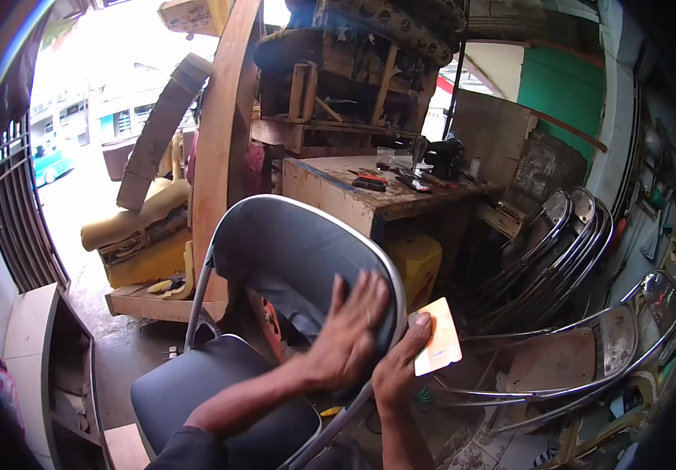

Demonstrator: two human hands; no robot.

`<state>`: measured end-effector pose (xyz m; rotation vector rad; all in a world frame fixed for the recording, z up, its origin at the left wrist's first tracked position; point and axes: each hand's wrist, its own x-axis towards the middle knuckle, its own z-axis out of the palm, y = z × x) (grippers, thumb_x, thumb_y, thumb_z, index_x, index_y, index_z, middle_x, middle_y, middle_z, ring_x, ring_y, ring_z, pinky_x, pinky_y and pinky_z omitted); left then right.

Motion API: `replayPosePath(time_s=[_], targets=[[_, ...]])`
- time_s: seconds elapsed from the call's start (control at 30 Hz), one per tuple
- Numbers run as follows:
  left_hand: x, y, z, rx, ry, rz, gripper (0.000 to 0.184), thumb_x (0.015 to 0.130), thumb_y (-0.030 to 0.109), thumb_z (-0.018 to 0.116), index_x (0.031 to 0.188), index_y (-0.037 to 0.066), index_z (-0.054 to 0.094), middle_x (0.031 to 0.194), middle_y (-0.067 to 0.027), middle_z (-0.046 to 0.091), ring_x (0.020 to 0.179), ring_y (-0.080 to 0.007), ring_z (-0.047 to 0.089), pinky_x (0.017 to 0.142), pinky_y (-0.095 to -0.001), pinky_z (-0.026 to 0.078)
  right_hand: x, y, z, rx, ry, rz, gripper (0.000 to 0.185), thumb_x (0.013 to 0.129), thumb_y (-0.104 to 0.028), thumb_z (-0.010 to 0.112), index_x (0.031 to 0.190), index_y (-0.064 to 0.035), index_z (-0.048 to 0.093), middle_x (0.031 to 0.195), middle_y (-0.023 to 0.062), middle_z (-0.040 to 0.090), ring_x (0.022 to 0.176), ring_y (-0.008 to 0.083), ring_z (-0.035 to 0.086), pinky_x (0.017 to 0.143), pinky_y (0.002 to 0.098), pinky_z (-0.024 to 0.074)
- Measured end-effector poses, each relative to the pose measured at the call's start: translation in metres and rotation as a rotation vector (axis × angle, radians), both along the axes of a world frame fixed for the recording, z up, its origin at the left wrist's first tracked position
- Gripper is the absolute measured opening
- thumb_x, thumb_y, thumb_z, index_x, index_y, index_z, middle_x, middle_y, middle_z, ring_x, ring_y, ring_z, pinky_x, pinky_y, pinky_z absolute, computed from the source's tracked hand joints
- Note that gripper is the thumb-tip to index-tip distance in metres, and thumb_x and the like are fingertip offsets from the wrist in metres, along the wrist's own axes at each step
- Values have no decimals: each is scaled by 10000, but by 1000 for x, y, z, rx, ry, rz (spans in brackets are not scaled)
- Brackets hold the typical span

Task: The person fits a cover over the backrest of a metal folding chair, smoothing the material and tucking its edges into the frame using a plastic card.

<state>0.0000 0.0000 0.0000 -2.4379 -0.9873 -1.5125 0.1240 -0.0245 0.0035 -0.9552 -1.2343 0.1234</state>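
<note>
A folding chair with a dark grey padded seat (204,392) and a metal tube frame stands in front of me. Its backrest (291,235) is covered in dark grey upholstery, creased along the lower part. My left hand (351,325) lies on the right side of this cover, fingers stretched out and slightly blurred. Beside the frame's right edge, my right hand (400,362) grips a flat orange-yellow card (438,338) between thumb and fingers; its exact kind is unclear.
A wooden workbench (330,188) behind the chair bears a black sewing machine (441,159) and hand tools (369,182). A yellow plastic stool (418,262) stands below it. Several folded metal chairs (573,227) lean at right; bare chair frames (589,352) lie nearer. A low cabinet (32,337) is at left.
</note>
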Motion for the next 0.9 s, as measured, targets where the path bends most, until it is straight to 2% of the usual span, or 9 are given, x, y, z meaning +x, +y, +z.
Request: replayPosePath(time_s=[0.07,0.27,0.4,0.5,0.6,0.7,0.77,0.83,0.9], targets=[[-15,0,-8,5,59,-221,666,1068,391,184,1595,-13,236,1653,-249,215,1565,-381,110,1233,-566,-62,-3,1,-3,9,48,18,330,1082,-141,508,1276,125,535,1219,243,638,1070,310,652,925,375,517],[-38,62,34,-43,-101,409,584,1039,195,288,1590,1,268,1643,-219,274,1556,-386,151,1230,-565,-48,0,-6,10,56,-4,-52,273,1073,-117,514,1183,129,562,1111,233,657,979,321,667,853,401,525],[12,-27,-10,-47,-62,-177,674,1089,381,242,1586,-71,177,1654,-269,186,1562,-401,93,1236,-552,-58,-2,3,7,167,18,-122,245,1061,-105,538,1154,116,584,1049,220,673,906,310,686,788,387,540],[5,-49,-44,-61,-58,-224,659,1090,374,245,1568,-80,243,1635,-265,250,1551,-399,161,1242,-546,-36,-8,-1,12,96,140,-93,261,1059,-126,555,1161,111,598,1043,213,681,887,309,694,775,377,545],[-15,-49,-11,40,-108,-183,603,1079,315,276,1498,-101,396,1537,-285,425,1490,-426,327,1238,-567,75,-9,-1,16,-74,343,42,374,1084,-268,529,1196,84,588,1098,211,670,997,306,656,858,387,502],[-6,-27,63,19,-344,-103,503,1065,189,318,1481,-65,441,1513,-269,465,1488,-422,326,1241,-526,149,-11,-8,23,-207,541,137,381,1082,-282,536,1198,75,596,1092,199,667,967,287,647,849,382,499],[18,-7,91,35,-359,-55,370,1040,161,403,1236,1,672,1285,-207,658,1352,-378,521,1224,-515,238,-6,-13,27,-265,589,200,382,1082,-303,535,1211,52,596,1096,171,658,945,245,629,842,379,496],[27,8,86,79,135,-9,297,1003,136,471,866,44,717,941,-105,708,1081,-293,641,1160,-484,348,-7,-6,10,-90,611,284,362,1086,-295,530,1227,34,587,1087,145,650,935,200,610,824,359,498],[32,16,86,220,80,-18,278,948,94,528,697,63,644,712,-46,615,868,-254,627,1016,-455,430,-8,3,-18,-90,593,127,396,1094,-352,499,1212,16,584,1060,121,639,924,183,592,792,343,497]])
